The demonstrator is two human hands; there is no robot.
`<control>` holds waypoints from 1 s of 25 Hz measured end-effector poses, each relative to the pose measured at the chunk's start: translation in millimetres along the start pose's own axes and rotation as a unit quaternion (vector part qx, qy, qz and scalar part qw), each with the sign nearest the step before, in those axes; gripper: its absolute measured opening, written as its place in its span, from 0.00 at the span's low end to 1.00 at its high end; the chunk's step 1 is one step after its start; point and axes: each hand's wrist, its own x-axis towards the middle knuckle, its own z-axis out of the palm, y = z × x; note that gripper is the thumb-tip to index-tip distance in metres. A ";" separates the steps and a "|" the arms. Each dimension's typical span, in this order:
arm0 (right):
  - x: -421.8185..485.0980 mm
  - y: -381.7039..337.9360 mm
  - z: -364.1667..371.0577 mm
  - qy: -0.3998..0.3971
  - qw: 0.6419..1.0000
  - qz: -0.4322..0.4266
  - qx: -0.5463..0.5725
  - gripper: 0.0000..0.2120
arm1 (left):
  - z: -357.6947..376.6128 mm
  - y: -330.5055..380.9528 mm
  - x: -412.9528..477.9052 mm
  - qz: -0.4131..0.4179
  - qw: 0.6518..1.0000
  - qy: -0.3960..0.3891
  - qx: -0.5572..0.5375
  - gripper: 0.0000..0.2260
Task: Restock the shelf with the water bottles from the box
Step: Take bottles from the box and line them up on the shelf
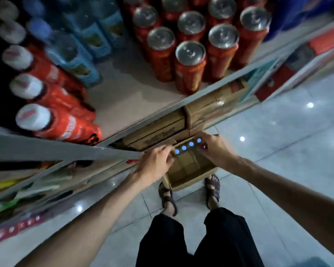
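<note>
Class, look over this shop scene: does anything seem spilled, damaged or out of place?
Nothing stands out. The cans and bottles stand upright in rows on the shelf; the box sits on the floor with four blue-capped bottles upright between both hands.

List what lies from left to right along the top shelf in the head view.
Red-labelled bottles with white caps → water bottles with blue labels → bare patch of shelf → red cans with silver tops.
</note>
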 end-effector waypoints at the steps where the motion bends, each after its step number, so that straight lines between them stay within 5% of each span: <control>1: 3.2 21.1 27.3 -0.005 1.000 0.029 0.007 0.11 | 22.0 -14.6 10.2 -0.070 0.993 -0.083 -0.045 0.12; 3: 16.3 65.6 82.0 -0.013 0.996 0.082 0.014 0.14 | 76.5 -44.0 42.4 -0.189 0.958 -0.172 -0.131 0.16; 8: 73.4 159.3 217.7 -0.082 0.986 0.143 0.022 0.19 | 199.3 -124.6 104.7 -0.338 0.905 -0.195 -0.170 0.23; 13: 148.4 253.7 342.7 -0.068 0.988 0.138 -0.007 0.24 | 330.6 -205.0 149.2 -0.387 0.895 -0.171 -0.144 0.33; 18: 222.2 292.2 419.5 -0.025 0.996 0.071 -0.054 0.28 | 424.5 -272.3 182.5 -0.441 0.877 -0.144 -0.124 0.19; 25: 275.7 290.7 461.3 -0.017 0.984 0.064 -0.165 0.24 | 456.8 -306.4 203.0 -0.483 0.857 -0.136 -0.121 0.44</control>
